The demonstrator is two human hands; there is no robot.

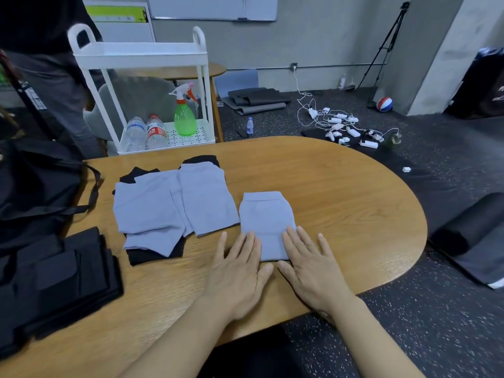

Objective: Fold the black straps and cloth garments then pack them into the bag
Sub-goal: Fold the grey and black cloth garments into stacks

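Note:
A folded pale blue cloth garment [266, 216] lies on the wooden table [341, 203] in front of me. My left hand [240, 271] lies flat with straight fingers, its fingertips on the garment's near left corner. My right hand [311, 266] lies flat the same way on the near right corner. Left of it sits a pile of blue garments [169, 208] over black cloth [152, 255]. A stack of folded black straps [57, 279] lies at the near left. The black bag [35, 184] stands at the table's far left.
A white cart [141, 58] with water bottles and a green spray bottle [185, 115] stands behind the table. A person in dark clothes [46, 66] stands at the far left. Chargers and cables [341, 126] litter the floor; a rolled black mat [469, 225] lies right.

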